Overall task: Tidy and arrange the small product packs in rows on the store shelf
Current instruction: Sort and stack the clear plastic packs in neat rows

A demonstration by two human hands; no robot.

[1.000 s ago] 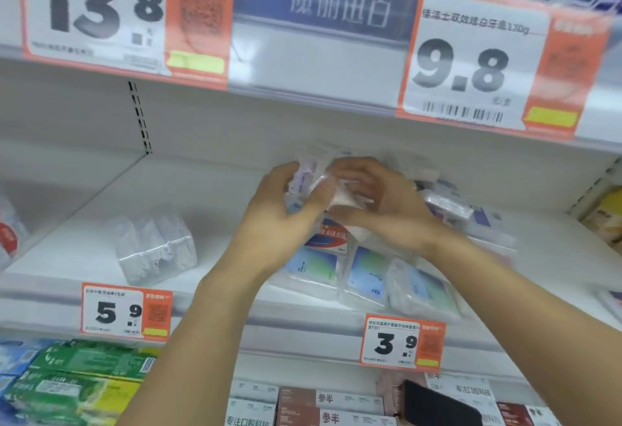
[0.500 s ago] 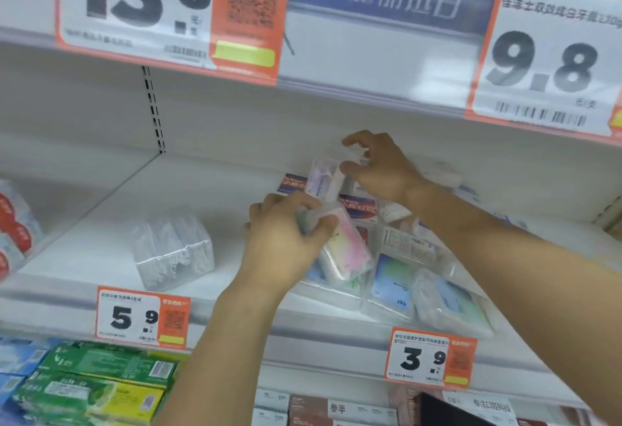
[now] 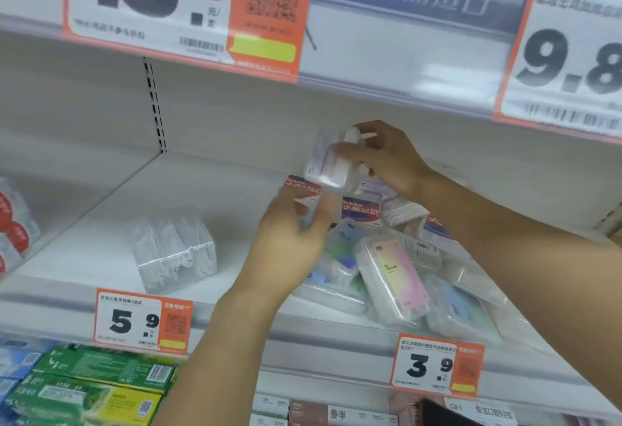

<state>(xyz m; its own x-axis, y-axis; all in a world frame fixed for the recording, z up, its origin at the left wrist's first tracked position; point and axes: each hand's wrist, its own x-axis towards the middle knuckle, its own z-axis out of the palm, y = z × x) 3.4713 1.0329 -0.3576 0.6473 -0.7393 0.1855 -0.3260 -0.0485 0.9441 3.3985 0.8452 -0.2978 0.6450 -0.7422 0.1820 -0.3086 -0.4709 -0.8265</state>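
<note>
- Holding a small white pack (image 3: 328,165) up off the shelf, the right hand (image 3: 392,156) is sitting just above the middle of the frame, its fingers curled round the pack's top and side; the pack is blurred, and its label cannot be read.
- Reaching up from the bottom centre, the left hand (image 3: 291,240) is lying just below that pack, with thumb and fingers closing on a small pack with a red and blue header (image 3: 301,186); how firmly it is gripping is hard to tell through the blur.
- Lying in a loose heap right of centre, the small product packs (image 3: 447,311) are overlapping one another on the white shelf (image 3: 101,240), none of them standing in a row.
- Leaning across the front of that heap, a clear box with a pink and yellow label (image 3: 393,286) is resting tilted on its neighbours.
- Sitting apart at left of centre, a bundle of clear packs (image 3: 175,252) is standing alone on the shelf.
- Hanging from the shelf's front edge, a 5.9 price tag (image 3: 143,321) is showing at lower left and a 3.9 price tag (image 3: 437,363) at lower right.
- Filling the lower left corner, green boxes (image 3: 97,378) are lying on the shelf below.
</note>
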